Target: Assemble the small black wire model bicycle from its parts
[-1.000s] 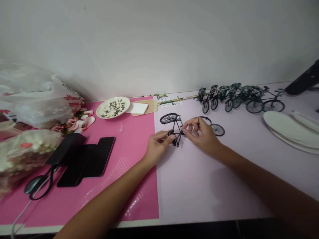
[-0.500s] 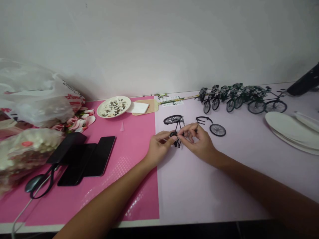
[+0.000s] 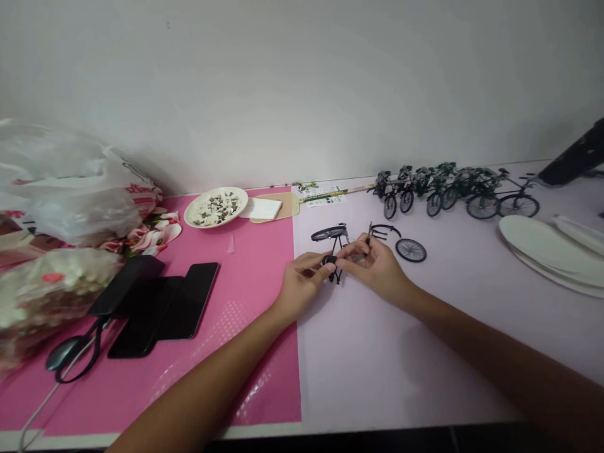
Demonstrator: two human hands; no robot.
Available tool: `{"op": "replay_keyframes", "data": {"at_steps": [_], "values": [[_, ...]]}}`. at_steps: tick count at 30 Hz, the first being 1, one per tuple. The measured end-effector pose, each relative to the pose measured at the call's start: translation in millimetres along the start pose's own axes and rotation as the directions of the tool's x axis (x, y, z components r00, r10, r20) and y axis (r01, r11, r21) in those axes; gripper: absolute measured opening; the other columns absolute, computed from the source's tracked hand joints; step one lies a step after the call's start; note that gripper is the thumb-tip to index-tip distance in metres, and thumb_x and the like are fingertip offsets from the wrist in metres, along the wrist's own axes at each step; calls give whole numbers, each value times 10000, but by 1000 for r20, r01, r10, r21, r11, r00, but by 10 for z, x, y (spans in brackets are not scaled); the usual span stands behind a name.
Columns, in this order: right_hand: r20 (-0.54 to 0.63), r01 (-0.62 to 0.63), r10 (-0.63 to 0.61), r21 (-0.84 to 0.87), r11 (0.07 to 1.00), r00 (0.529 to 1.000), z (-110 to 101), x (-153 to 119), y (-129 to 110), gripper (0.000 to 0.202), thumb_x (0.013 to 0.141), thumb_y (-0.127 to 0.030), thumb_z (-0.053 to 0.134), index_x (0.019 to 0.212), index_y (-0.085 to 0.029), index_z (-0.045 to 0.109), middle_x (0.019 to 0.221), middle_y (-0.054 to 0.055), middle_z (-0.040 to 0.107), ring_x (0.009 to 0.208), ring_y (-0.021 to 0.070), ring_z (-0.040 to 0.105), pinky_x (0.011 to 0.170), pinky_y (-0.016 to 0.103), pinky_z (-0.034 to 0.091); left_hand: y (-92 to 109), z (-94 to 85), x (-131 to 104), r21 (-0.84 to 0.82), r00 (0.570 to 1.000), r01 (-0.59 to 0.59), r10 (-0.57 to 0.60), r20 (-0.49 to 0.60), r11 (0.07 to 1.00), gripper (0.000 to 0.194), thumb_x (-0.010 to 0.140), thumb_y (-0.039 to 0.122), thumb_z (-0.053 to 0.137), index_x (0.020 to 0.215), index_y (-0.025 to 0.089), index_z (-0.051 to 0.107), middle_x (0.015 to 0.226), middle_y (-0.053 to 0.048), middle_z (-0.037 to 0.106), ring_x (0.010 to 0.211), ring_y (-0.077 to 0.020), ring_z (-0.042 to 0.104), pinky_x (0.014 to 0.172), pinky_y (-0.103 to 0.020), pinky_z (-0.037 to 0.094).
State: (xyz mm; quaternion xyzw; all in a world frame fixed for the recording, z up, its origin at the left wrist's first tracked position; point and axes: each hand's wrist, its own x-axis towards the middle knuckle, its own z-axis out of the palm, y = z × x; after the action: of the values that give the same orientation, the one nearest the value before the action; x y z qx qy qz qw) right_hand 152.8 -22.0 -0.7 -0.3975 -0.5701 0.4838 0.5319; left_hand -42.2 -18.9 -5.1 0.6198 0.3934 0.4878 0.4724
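Just right of the pink-to-lilac seam, a partly built miniature bicycle point(image 3: 336, 241) is held up on its side, one wheel on it. My left hand point(image 3: 304, 277) is closed in a pinch on a black part at its middle. My right hand point(image 3: 372, 264) is also closed, thumb and forefinger meeting at the same spot, their contents too small to make out. A thin dark piece point(image 3: 369, 230) shows above the right-hand fingers; whether it is held there I cannot tell. Beyond that hand lie a loose spoked wheel point(image 3: 411, 250) and black curved parts point(image 3: 385, 230).
Several assembled miniature bicycles point(image 3: 443, 189) stand along the wall, with white plates point(image 3: 542, 245) to their right. A bowl of small parts point(image 3: 216, 207) and a white pad point(image 3: 262, 207) sit at the back. Phones point(image 3: 189, 302), plastic bags point(image 3: 61, 189) and a cable point(image 3: 42, 402) occupy the left.
My right hand's fingers have shifted slightly, and the thin dark piece now shows above them. The bicycle has turned a little, its wheel appearing flatter. The camera view has tilted slightly.
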Motion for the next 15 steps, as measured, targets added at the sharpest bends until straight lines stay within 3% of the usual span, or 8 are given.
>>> {"op": "replay_keyframes", "data": {"at_steps": [3, 8, 15], "values": [[18, -71, 70, 58, 996, 997, -15, 13, 3, 600, 784, -385, 897, 819, -271, 309, 927, 32, 784, 710, 130, 587, 693, 305, 497, -19, 4, 0, -8, 1000, -7, 7, -5, 1000, 279, 842, 445, 835, 1010, 224, 864, 1013, -115, 796, 889, -224, 711, 766, -336, 548], [44, -191, 186, 135, 972, 981, -12, 20, 3, 685, 708, -453, 939, 819, -273, 287, 930, 35, 791, 544, 85, 491, 472, 246, 358, -21, 7, -3, -15, 1000, -26, 26, 1, 1000, 239, 845, 402, 834, 1012, 233, 864, 1002, -109, 797, 920, -227, 714, 827, -355, 557], [27, -190, 189, 75, 979, 982, -12, 27, 5, 705, 688, -514, 935, 806, -273, 283, 956, 53, 794, 496, 84, 532, 406, 234, 353, -38, 9, -4, -12, 1000, -18, 18, 6, 1000, 250, 852, 414, 823, 1018, 231, 861, 1001, -111, 788, 883, -222, 705, 773, -352, 559]]}}
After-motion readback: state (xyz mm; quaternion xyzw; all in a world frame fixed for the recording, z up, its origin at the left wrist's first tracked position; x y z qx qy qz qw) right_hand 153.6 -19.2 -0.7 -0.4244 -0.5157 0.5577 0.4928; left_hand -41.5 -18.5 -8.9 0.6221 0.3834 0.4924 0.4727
